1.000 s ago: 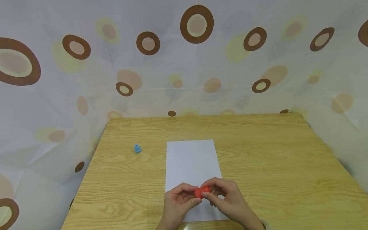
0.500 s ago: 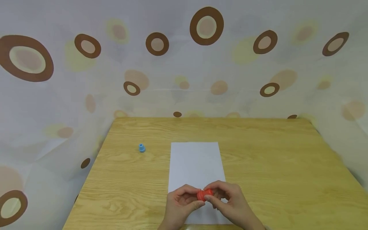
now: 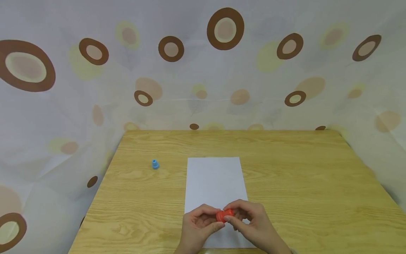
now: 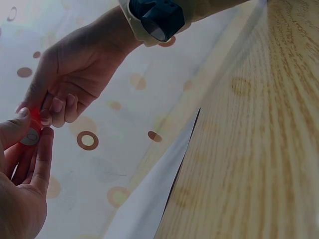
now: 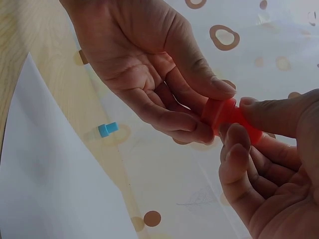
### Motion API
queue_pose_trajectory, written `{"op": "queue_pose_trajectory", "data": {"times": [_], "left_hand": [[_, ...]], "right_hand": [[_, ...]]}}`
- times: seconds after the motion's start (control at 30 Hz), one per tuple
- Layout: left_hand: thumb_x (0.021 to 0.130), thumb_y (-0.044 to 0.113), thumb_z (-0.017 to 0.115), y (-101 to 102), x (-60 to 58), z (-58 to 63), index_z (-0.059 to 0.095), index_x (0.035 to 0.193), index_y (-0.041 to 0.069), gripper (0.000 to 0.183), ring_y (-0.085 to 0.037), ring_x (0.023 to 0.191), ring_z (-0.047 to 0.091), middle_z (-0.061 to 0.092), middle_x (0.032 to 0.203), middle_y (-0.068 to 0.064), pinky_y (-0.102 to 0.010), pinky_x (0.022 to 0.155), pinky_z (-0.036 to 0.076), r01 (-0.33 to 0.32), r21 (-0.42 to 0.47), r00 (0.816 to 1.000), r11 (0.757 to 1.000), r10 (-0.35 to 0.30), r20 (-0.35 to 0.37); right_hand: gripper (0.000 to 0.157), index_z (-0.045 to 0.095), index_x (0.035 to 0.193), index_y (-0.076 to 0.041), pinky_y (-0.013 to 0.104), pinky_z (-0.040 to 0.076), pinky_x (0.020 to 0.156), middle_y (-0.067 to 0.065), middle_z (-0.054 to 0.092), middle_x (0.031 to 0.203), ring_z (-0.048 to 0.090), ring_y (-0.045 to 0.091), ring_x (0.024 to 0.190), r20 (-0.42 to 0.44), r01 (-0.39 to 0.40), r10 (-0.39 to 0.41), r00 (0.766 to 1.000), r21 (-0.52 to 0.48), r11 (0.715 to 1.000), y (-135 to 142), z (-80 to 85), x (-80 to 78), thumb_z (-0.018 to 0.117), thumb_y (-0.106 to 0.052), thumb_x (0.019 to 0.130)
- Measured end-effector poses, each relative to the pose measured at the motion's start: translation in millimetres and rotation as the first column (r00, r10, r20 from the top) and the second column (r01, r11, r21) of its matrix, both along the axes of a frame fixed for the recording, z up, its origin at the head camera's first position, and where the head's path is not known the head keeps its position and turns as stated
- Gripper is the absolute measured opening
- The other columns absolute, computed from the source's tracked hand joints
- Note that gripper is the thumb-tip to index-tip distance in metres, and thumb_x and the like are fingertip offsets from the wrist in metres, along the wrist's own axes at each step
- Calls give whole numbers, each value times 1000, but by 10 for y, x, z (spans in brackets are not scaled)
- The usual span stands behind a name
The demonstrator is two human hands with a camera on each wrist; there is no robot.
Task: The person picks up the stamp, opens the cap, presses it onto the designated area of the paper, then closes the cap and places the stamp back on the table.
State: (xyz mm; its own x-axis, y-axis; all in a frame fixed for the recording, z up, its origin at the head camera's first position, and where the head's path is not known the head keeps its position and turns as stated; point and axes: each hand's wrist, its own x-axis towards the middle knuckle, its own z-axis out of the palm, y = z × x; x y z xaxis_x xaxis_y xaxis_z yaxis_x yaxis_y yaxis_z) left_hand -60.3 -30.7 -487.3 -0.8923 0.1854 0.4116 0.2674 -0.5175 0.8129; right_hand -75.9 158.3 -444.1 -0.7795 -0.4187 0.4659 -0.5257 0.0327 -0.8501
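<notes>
Both hands hold a small red stamp (image 3: 221, 216) low over the paper in the head view. My left hand (image 3: 199, 225) pinches its wider end between thumb and fingertips. At the narrower end, my right hand (image 3: 253, 221) grips it with thumb and forefinger. A round pale end with a dark mark shows on the red stamp (image 4: 34, 128) in the left wrist view. In the right wrist view the stamp's red body (image 5: 223, 110) is partly covered by fingers. Whether its two parts are joined is hard to tell.
A white sheet of paper (image 3: 212, 183) lies on the wooden table (image 3: 301, 176) beneath the hands. A similar small blue stamp (image 3: 155, 164) stands upright to the left of the sheet. Patterned cloth (image 3: 177, 77) hangs behind and at both sides.
The head view has shifted slightly, so the scene sits a little further right and lower than a second ago. Both hands keep the same grip on the red stamp.
</notes>
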Motion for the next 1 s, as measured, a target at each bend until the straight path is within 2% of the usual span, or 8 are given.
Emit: {"op": "queue_pose_trajectory", "data": {"times": [0.53, 0.83, 1.0], "left_hand": [[83, -8, 75, -17, 20, 20, 59, 106, -21, 31, -16, 94, 70, 69, 105, -9, -29, 82, 59, -16, -9, 999, 1000, 17, 40], [83, -8, 74, -22, 20, 22, 58, 106, -21, 31, -16, 94, 70, 68, 106, -9, -30, 82, 59, -33, -2, 999, 999, 33, 18], [82, -10, 74, 0, 19, 11, 59, 106, -22, 31, -16, 93, 70, 69, 105, -10, -28, 81, 59, -18, 14, 1000, 1000, 18, 25]], "right_hand": [[24, 68, 104, -7, 21, 50, 45, 5, 70, 88, 56, 12, 53, -5, -18, 18, 1000, 2, 1000, -12, 9, -20, 70, 10, 87], [24, 68, 104, -8, 21, 51, 45, 4, 70, 89, 57, 12, 53, 7, -24, 24, 1000, 8, 1000, -33, 18, -30, 70, 9, 87], [24, 68, 104, -7, 21, 50, 45, 5, 70, 84, 57, 11, 53, -6, -19, 19, 1000, 5, 1000, -11, 9, -22, 69, 11, 87]]}}
